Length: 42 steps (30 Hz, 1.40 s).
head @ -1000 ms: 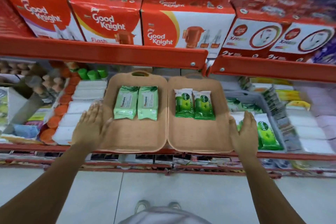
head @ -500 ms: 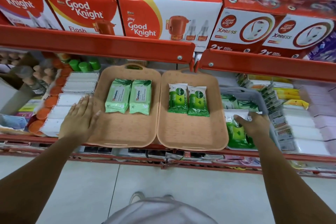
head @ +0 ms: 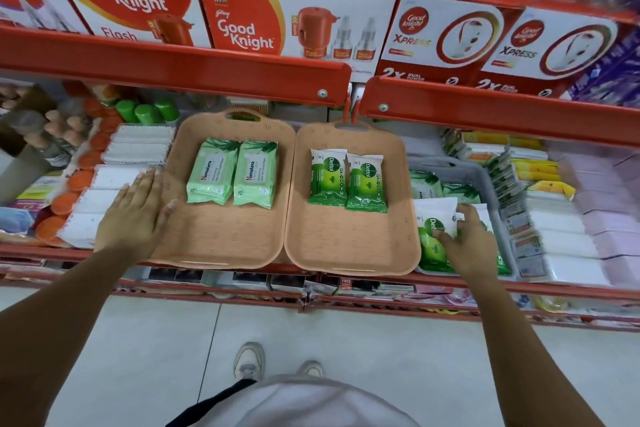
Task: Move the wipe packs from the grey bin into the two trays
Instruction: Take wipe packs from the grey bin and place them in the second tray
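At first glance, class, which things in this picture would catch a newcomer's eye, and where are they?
Two tan trays sit side by side on the lower shelf, the left holding pale green wipe packs, the right darker green Dettol packs. Red Good Knight boxes line the shelf above. The right hand grips a Dettol pack in the grey bin.

Red shelf rail [head: 173, 61] carries Good Knight boxes [head: 298, 7]. Below: green caps [head: 147, 111], orange lids [head: 79, 180], white packs [head: 138, 149]. Shoes [head: 249, 360] stand on tiled floor [head: 346, 350].
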Each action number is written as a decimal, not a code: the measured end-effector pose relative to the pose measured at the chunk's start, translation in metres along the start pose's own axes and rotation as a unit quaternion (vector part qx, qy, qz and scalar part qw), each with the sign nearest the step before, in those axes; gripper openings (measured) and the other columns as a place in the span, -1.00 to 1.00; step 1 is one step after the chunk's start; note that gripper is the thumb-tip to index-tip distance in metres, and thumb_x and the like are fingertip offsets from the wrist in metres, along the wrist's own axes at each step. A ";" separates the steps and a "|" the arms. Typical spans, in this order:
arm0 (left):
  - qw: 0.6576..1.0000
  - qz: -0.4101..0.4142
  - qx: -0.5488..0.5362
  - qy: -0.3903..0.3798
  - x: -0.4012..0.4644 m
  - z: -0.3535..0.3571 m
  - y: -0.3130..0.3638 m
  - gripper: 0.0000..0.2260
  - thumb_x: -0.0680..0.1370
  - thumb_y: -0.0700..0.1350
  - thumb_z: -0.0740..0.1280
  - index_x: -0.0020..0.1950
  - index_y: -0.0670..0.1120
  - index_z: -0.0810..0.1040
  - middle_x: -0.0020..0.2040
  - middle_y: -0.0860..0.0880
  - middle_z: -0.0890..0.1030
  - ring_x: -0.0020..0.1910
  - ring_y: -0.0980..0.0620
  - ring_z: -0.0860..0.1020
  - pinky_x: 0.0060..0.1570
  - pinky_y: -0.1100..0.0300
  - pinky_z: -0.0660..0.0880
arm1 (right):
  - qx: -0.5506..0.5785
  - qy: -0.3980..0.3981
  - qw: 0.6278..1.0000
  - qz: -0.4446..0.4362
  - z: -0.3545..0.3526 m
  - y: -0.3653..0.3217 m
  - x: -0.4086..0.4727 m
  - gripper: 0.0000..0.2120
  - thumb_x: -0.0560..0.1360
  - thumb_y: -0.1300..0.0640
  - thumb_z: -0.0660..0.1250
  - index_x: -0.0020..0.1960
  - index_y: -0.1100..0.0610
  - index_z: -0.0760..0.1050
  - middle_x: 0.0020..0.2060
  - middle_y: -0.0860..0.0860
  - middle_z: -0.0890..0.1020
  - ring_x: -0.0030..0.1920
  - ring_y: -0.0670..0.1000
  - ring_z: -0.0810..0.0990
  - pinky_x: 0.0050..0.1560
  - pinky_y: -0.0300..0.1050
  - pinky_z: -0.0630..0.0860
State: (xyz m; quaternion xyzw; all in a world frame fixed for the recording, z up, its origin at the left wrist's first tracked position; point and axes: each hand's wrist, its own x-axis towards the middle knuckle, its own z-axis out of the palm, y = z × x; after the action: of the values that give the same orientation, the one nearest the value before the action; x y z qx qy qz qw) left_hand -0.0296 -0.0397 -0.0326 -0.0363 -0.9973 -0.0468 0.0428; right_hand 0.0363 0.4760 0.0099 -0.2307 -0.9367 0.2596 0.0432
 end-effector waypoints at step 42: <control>1.000 0.009 -0.009 -0.024 -0.001 -0.004 0.002 -0.37 0.56 0.16 -0.14 0.50 -0.23 0.08 0.50 -0.24 0.16 0.47 -0.16 0.14 0.42 0.05 -0.03 | -0.175 -0.007 0.982 0.070 0.010 0.023 0.013 -0.43 0.57 -0.02 0.18 0.52 0.13 0.15 0.51 0.26 0.16 0.50 0.27 0.12 0.44 0.20 0.18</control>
State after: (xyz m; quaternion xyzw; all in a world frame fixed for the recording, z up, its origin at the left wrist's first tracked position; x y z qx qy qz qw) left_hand -0.0277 -0.0383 -0.0281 -0.0469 -0.9972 -0.0543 0.0190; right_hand 0.0319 0.4942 -0.0107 -0.2979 -0.9496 0.0954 -0.0226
